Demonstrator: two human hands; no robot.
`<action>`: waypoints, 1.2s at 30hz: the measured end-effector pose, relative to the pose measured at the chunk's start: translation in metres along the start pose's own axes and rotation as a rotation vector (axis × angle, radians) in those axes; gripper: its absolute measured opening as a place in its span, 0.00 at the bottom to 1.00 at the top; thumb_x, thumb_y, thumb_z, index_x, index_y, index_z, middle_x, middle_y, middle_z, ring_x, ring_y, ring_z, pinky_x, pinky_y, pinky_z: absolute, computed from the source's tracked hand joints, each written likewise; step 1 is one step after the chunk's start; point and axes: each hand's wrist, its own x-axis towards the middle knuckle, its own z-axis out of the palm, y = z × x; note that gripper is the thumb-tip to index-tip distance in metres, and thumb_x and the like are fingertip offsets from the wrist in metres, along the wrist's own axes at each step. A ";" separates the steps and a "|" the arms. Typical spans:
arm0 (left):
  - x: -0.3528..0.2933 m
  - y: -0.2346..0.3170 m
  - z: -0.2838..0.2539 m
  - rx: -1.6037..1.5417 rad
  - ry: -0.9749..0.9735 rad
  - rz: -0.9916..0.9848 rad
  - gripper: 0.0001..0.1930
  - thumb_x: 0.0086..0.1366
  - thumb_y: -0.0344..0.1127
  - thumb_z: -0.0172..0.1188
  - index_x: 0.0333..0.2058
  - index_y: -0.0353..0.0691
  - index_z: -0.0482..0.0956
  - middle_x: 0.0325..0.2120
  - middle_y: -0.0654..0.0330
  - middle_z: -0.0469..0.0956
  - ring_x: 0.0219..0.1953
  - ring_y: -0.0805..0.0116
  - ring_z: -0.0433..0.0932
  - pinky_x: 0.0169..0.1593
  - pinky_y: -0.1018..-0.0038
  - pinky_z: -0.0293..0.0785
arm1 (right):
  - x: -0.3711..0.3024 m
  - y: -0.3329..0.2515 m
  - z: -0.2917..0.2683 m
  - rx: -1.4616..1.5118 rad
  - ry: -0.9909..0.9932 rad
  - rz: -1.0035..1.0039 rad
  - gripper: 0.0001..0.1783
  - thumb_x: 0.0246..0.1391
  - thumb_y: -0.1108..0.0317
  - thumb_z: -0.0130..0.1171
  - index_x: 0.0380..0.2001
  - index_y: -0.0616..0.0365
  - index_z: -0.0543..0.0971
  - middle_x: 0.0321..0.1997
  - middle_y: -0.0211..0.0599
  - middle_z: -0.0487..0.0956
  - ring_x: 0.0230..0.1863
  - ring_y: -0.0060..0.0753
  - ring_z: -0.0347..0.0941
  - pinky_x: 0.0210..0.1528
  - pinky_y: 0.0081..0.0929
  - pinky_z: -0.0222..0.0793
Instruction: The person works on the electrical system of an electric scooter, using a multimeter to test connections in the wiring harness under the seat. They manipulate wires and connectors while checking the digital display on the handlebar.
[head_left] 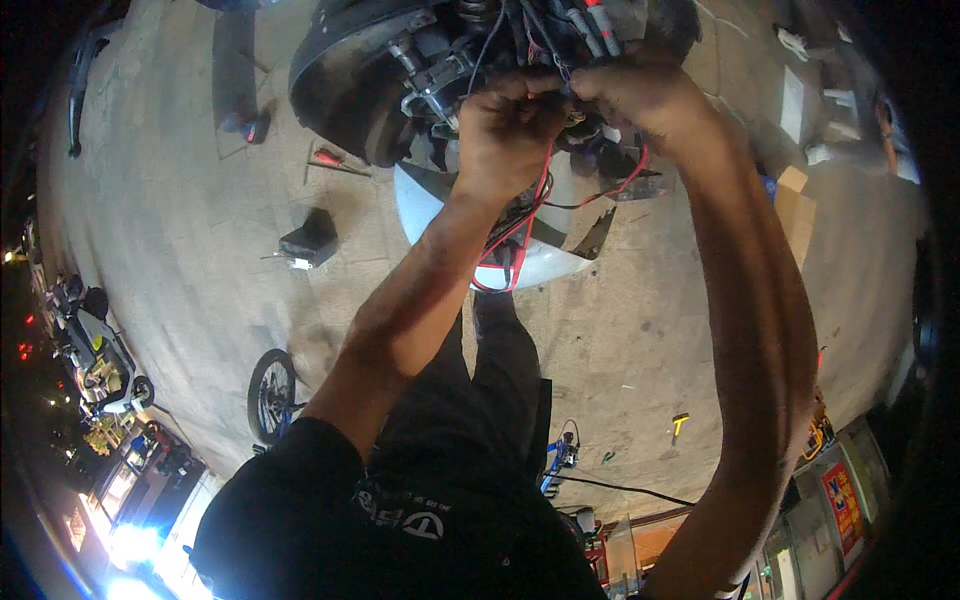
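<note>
My left hand (510,130) and my right hand (640,95) meet at the opened front of a dark vehicle body (345,75). Both have their fingers closed in a pinch on thin wires (562,72); the exact spot of the grip is partly hidden. Left of my left hand sits a silver metal lock-like part (435,90). Above my right hand are grey cylinders with red ends (600,18). A red cable (520,258) hangs in a loop from below the hands, over a white curved panel (420,205).
On the paved floor at left lie a red-handled screwdriver (328,158) and a black box (312,238). A small wheel (271,395) stands by my left elbow. At right are a cardboard box (794,215) and a yellow-handled tool (680,424). A parked scooter (95,345) is far left.
</note>
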 end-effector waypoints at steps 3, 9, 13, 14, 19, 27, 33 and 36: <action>-0.003 0.002 0.001 0.069 0.021 0.002 0.11 0.57 0.18 0.58 0.40 0.33 0.77 0.31 0.62 0.80 0.33 0.79 0.76 0.37 0.83 0.72 | 0.006 -0.005 0.012 -0.535 0.174 -0.033 0.12 0.46 0.63 0.63 0.26 0.64 0.81 0.22 0.37 0.78 0.24 0.33 0.74 0.28 0.31 0.69; -0.007 0.002 0.003 -0.075 -0.012 0.006 0.12 0.58 0.16 0.59 0.42 0.31 0.76 0.38 0.57 0.80 0.40 0.69 0.79 0.50 0.71 0.75 | -0.012 0.008 0.027 -0.085 0.300 -0.181 0.13 0.49 0.62 0.60 0.33 0.61 0.81 0.26 0.40 0.80 0.29 0.32 0.75 0.35 0.31 0.71; -0.011 0.000 -0.003 -0.395 -0.079 -0.065 0.13 0.61 0.17 0.54 0.44 0.32 0.75 0.38 0.55 0.80 0.42 0.65 0.80 0.52 0.62 0.76 | -0.028 0.016 0.025 -0.033 0.309 -0.046 0.14 0.53 0.60 0.59 0.36 0.60 0.80 0.28 0.37 0.80 0.30 0.27 0.73 0.37 0.28 0.70; -0.010 -0.001 -0.004 -0.449 -0.096 -0.065 0.13 0.61 0.18 0.53 0.45 0.33 0.75 0.38 0.54 0.79 0.42 0.64 0.80 0.52 0.60 0.76 | -0.030 0.016 0.024 -0.064 0.326 -0.001 0.13 0.54 0.61 0.59 0.36 0.60 0.80 0.28 0.36 0.80 0.30 0.27 0.73 0.37 0.28 0.70; -0.012 -0.006 -0.006 -0.608 -0.129 -0.091 0.14 0.62 0.19 0.53 0.46 0.34 0.74 0.39 0.56 0.79 0.43 0.65 0.79 0.52 0.60 0.75 | -0.042 0.016 0.024 0.028 0.264 -0.022 0.11 0.53 0.66 0.62 0.38 0.60 0.80 0.29 0.37 0.80 0.31 0.29 0.75 0.38 0.29 0.71; -0.010 0.001 -0.007 -0.641 -0.096 -0.293 0.11 0.64 0.23 0.53 0.46 0.34 0.75 0.41 0.57 0.79 0.46 0.64 0.77 0.55 0.65 0.72 | -0.031 0.039 0.043 -0.245 0.449 -0.496 0.18 0.44 0.72 0.66 0.42 0.58 0.79 0.40 0.46 0.80 0.41 0.47 0.77 0.43 0.34 0.72; -0.012 0.010 0.006 -0.680 0.021 -0.316 0.13 0.63 0.23 0.53 0.47 0.33 0.75 0.42 0.56 0.79 0.48 0.66 0.76 0.58 0.68 0.69 | -0.026 0.044 0.053 -0.116 0.539 -0.447 0.19 0.41 0.75 0.64 0.41 0.57 0.79 0.37 0.44 0.78 0.39 0.46 0.76 0.42 0.33 0.72; -0.012 0.012 0.010 -0.759 0.099 -0.343 0.11 0.59 0.19 0.57 0.41 0.34 0.77 0.37 0.59 0.79 0.40 0.68 0.78 0.46 0.71 0.75 | -0.024 0.046 0.055 -0.159 0.562 -0.526 0.19 0.39 0.76 0.64 0.40 0.57 0.79 0.36 0.43 0.78 0.37 0.47 0.76 0.41 0.33 0.72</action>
